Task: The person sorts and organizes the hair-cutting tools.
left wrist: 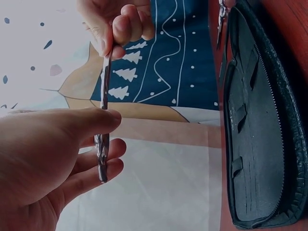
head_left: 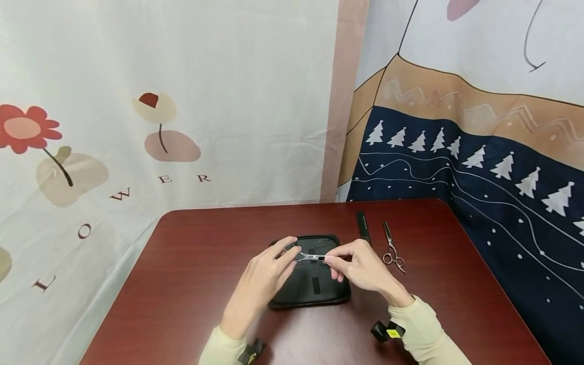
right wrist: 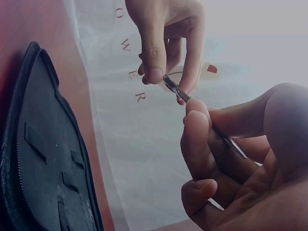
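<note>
A pair of silver hairdressing scissors [head_left: 312, 257] is held level above the black zip case, between both hands. My left hand [head_left: 264, 279] has its thumb and fingers on the handle end, with the thumb lying across it in the left wrist view. At the other end my right hand [head_left: 362, 266] pinches the blades between thumb and fingertips, its other fingers curled in. Part of the blades is hidden behind the right fingers in the right wrist view. Below lies the case [head_left: 292, 291], unzipped, showing small elastic loops [left wrist: 241, 119] inside.
To the right of the case a black comb [head_left: 362, 225] and a second pair of scissors [head_left: 391, 248] lie on the red-brown table [head_left: 191, 304]. Printed cloths [head_left: 255, 101] hang behind the table and along its right side.
</note>
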Demonstrator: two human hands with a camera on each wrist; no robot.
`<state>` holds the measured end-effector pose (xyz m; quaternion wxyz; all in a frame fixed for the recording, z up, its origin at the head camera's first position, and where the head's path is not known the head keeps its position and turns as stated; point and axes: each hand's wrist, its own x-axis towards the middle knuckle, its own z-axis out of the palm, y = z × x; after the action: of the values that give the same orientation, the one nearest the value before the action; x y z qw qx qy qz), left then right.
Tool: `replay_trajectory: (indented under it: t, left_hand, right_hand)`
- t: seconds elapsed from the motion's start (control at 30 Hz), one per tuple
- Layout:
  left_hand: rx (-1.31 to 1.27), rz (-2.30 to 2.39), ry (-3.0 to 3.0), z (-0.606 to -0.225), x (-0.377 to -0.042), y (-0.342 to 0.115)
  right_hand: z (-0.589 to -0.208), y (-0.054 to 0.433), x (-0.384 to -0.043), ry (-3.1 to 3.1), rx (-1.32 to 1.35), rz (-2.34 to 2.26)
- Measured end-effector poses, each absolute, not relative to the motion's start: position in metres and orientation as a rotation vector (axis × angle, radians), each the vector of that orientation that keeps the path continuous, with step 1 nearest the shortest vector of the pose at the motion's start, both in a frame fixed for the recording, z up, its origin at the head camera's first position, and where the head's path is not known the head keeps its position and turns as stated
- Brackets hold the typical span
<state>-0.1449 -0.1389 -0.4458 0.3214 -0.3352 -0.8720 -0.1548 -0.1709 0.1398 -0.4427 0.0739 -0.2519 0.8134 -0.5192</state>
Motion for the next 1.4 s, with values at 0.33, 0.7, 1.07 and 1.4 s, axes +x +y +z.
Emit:
replay_trajectory:
  t: [0.33,0.7,1.07,1.4]
  left_hand:
    - [-0.889,-0.385,-2.329,-0.445,-0.145,-0.138]
    - [-0.867,-0.367,-2.333,-0.447,-0.143,-0.139]
    - [-0.809,-0.345,-2.349,-0.45,-0.144,-0.149]
    - [-0.791,-0.344,-2.365,-0.45,-0.147,-0.16]
  right_hand:
    - [-0.442,0.14,-0.172,2.463,-0.767,-1.526]
    - [-0.445,0.14,-0.172,2.453,-0.775,-1.478]
    - [-0.441,0.142,-0.169,2.639,-0.801,-1.328]
    - [-0.444,0.146,-0.168,2.736,-0.867,-1.296]
